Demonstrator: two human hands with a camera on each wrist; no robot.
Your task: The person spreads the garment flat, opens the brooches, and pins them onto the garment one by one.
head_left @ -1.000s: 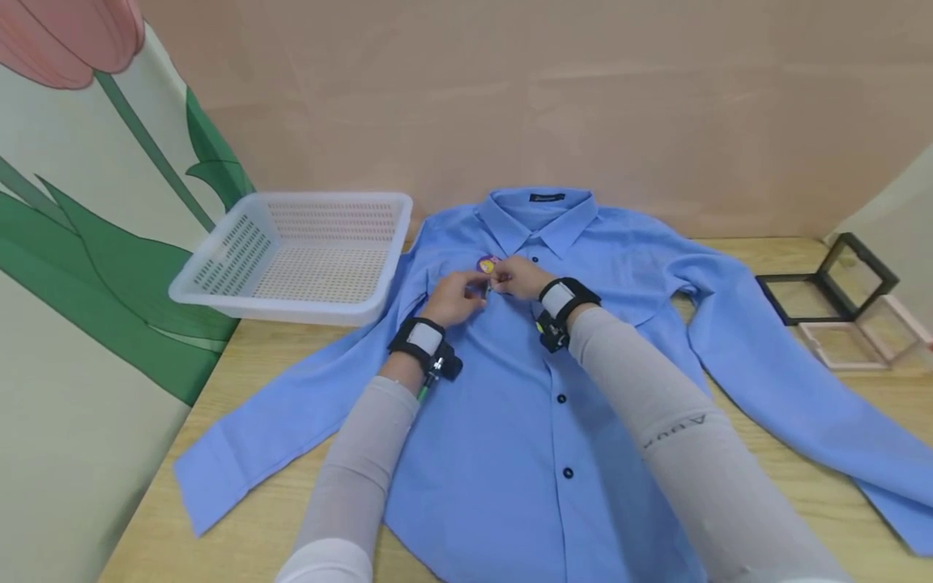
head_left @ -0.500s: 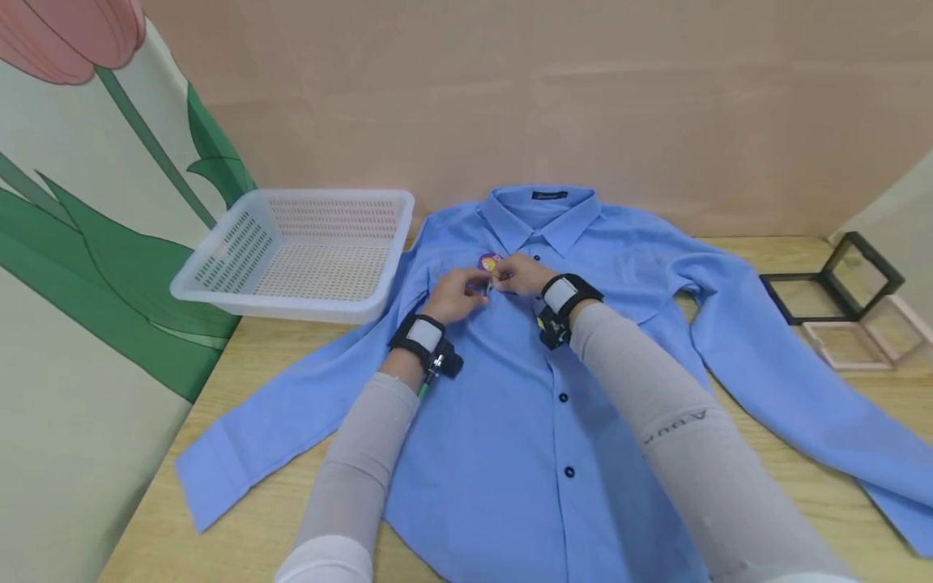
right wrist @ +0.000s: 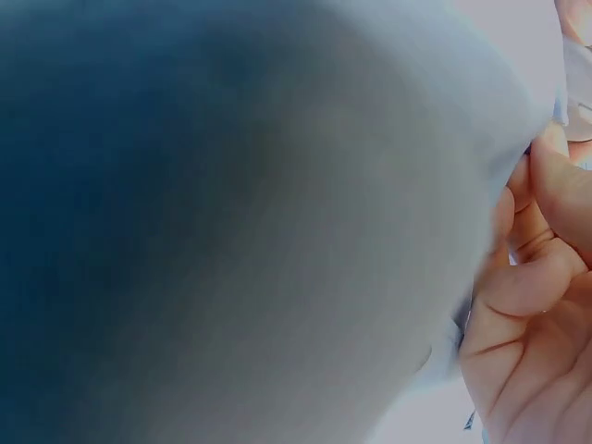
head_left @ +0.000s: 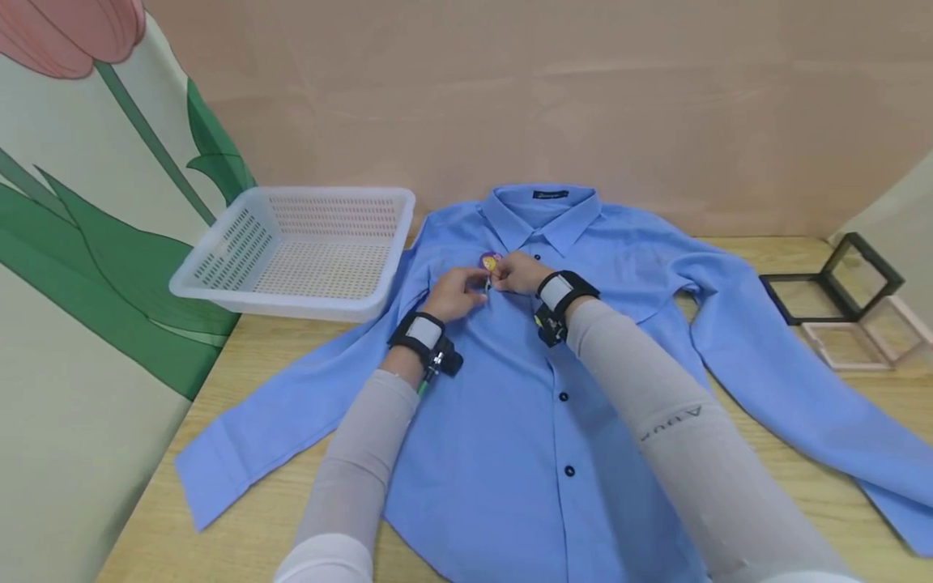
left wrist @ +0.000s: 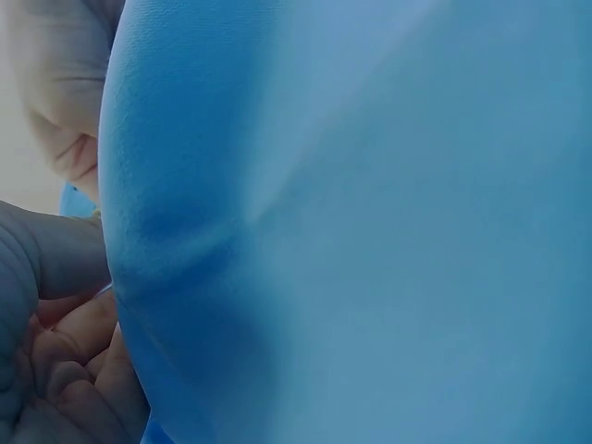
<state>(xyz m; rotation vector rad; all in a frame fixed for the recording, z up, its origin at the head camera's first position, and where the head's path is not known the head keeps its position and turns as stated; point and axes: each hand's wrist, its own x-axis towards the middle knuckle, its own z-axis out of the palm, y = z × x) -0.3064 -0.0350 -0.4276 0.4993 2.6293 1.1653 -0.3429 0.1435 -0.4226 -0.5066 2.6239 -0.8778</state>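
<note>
A light blue button-up shirt point(head_left: 496, 421) lies spread on the table, collar at the far side. On its chest sits a small round purple badge point(head_left: 489, 260) with a yellow figure. My right hand point(head_left: 521, 274) pinches at the badge's lower right edge. Beside it, my left hand point(head_left: 450, 296) has thumb and fingers curled at the cloth just below the badge. In the left wrist view raised shirt cloth point(left wrist: 194, 185) hides much of the left fingers point(left wrist: 88, 328). Cloth also fills most of the right wrist view, beside the curled right fingers point(right wrist: 527, 287). The exact contact points are partly hidden.
A white plastic basket point(head_left: 313, 306) stands at the back left, against the shirt's sleeve. At the right edge are a black clear-paned frame point(head_left: 845, 301) and a pink one point(head_left: 849, 363). The wooden table point(head_left: 175, 494) meets a curtain-like backdrop behind.
Both hands stay at the badge with only slight finger and wrist shifts. The view has tilted a little. Shirt, basket and frames keep their places.
</note>
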